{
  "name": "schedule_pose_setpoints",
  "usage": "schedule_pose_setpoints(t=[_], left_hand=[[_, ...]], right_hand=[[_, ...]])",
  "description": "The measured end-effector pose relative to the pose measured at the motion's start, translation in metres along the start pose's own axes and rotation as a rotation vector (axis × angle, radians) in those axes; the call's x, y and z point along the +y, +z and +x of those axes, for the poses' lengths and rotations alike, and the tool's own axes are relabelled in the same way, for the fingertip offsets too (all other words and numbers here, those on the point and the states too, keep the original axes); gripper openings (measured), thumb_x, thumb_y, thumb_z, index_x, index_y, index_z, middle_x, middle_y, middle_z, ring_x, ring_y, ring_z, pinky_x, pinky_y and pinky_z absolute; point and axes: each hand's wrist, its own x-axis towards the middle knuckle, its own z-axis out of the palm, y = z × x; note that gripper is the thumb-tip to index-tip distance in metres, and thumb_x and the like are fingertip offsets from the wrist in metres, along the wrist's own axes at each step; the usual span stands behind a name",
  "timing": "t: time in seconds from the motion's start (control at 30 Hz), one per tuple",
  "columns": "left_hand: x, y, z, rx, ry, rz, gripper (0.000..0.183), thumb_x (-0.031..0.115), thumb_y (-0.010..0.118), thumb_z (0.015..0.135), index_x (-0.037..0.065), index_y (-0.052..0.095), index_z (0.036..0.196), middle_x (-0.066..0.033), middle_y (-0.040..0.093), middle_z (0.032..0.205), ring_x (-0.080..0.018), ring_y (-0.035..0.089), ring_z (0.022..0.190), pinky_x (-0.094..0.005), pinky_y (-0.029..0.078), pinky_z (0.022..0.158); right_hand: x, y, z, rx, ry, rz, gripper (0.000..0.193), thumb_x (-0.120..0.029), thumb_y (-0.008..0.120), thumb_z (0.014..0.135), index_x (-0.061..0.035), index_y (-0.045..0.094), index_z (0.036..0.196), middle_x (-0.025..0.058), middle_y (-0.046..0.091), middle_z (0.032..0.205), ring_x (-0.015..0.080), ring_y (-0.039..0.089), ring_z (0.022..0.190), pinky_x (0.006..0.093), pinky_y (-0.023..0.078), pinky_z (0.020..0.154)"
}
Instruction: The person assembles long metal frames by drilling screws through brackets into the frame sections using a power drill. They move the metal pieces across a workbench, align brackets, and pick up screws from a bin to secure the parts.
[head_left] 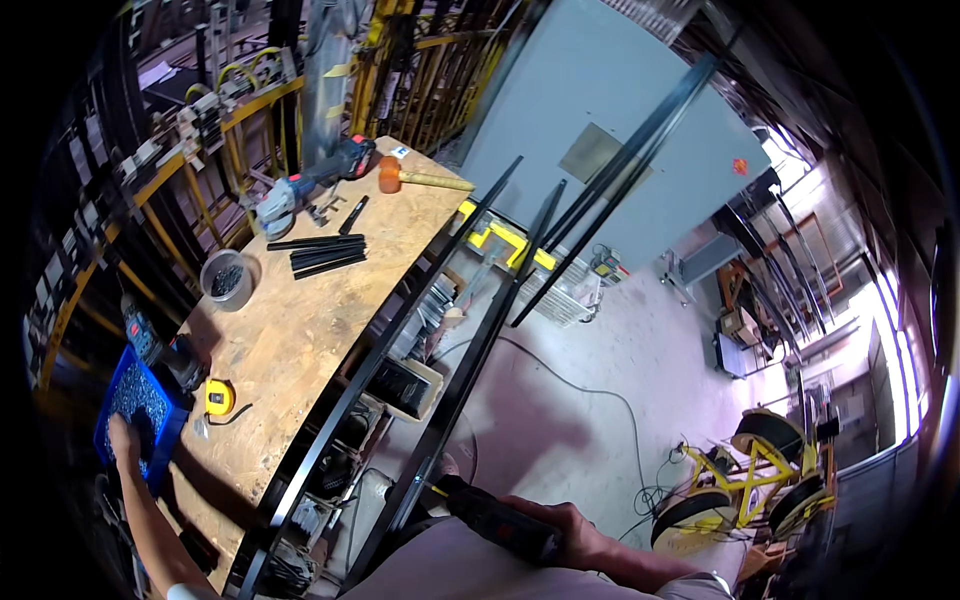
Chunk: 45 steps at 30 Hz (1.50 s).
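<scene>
My left hand point(121, 438) reaches into a blue bin point(178, 425) at the left end of the bench. Small metal fasteners point(138, 395), which look like screws, fill the bin, and my fingertips are hidden among them. In my right hand point(570, 530) is a black cordless drill driver point(500, 520), held against my body at the lower middle. Its bit points left, close to a long black metal bar point(450, 420). A second long dark bar point(340, 408) runs along the front edge of the bench.
On the wooden bench point(300, 345) are a yellow tape measure point(219, 397), a tub of fasteners point(227, 279), short black strips point(328, 257), an orange mallet point(390, 174), an angle grinder point(280, 205) and another drill point(150, 335). A cable point(590, 388) crosses the floor.
</scene>
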Motion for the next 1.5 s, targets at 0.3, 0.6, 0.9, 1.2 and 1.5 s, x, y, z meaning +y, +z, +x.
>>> schedule_pose_setpoints(t=[0.3, 0.6, 0.9, 1.2, 1.5], left_hand=[[0.043, -0.029, 0.000, -0.113, -0.056, -0.156, 0.033, 0.022, 0.036, 0.100, -0.002, 0.056, 0.088, -0.0275, 0.061, 0.088, -0.0485, 0.057, 0.088, -0.0537, 0.044, 0.078], [0.039, -0.041, 0.016, 0.026, -0.053, -0.076, 0.039, 0.022, 0.032, 0.102, -0.003, 0.056, 0.085, -0.0296, 0.062, 0.086, -0.0491, 0.059, 0.084, -0.0568, 0.043, 0.075], [0.154, -0.132, -0.014, 0.553, -0.081, -0.252, 0.039, 0.027, 0.047, 0.102, -0.005, 0.058, 0.084, -0.0249, 0.064, 0.077, -0.0462, 0.063, 0.082, -0.0542, 0.047, 0.074], [0.361, -0.313, -0.281, -0.202, -0.290, -1.718, 0.021, 0.016, 0.061, 0.088, 0.012, 0.052, 0.069, 0.0013, 0.046, 0.062, -0.0097, 0.043, 0.051, -0.0249, 0.032, 0.045], [0.402, -0.319, -0.504, -0.806, -0.980, -2.019, 0.015, 0.020, 0.060, 0.103, 0.006, 0.064, 0.101, -0.0029, 0.064, 0.079, -0.0124, 0.058, 0.063, -0.0218, 0.046, 0.048]], right_hand=[[0.017, 0.014, -0.030, 0.026, -0.125, -0.010, 0.086, -0.017, 0.080, 0.081, -0.0087, 0.040, 0.157, 0.0199, 0.074, 0.113, 0.0314, 0.074, 0.101, 0.0357, 0.053, 0.092], [0.032, 0.014, -0.057, 0.076, -0.192, 0.002, 0.087, -0.018, 0.082, 0.080, -0.0089, 0.041, 0.157, 0.0198, 0.072, 0.122, 0.0308, 0.072, 0.111, 0.0388, 0.054, 0.097], [0.084, 0.034, -0.099, 0.104, -0.353, 0.091, 0.079, -0.014, 0.079, 0.083, -0.0056, 0.045, 0.154, 0.0165, 0.069, 0.129, 0.0209, 0.068, 0.114, 0.0336, 0.048, 0.101], [0.114, 0.064, -0.144, 0.000, -0.521, 0.069, 0.094, -0.041, 0.089, 0.071, -0.0010, 0.052, 0.147, 0.0176, 0.069, 0.130, 0.0245, 0.071, 0.109, 0.0340, 0.053, 0.093], [0.075, 0.091, -0.190, -0.066, -0.718, 0.158, 0.071, -0.024, 0.086, 0.075, -0.0103, 0.060, 0.140, 0.0157, 0.075, 0.091, 0.0288, 0.074, 0.076, 0.0409, 0.056, 0.070]])
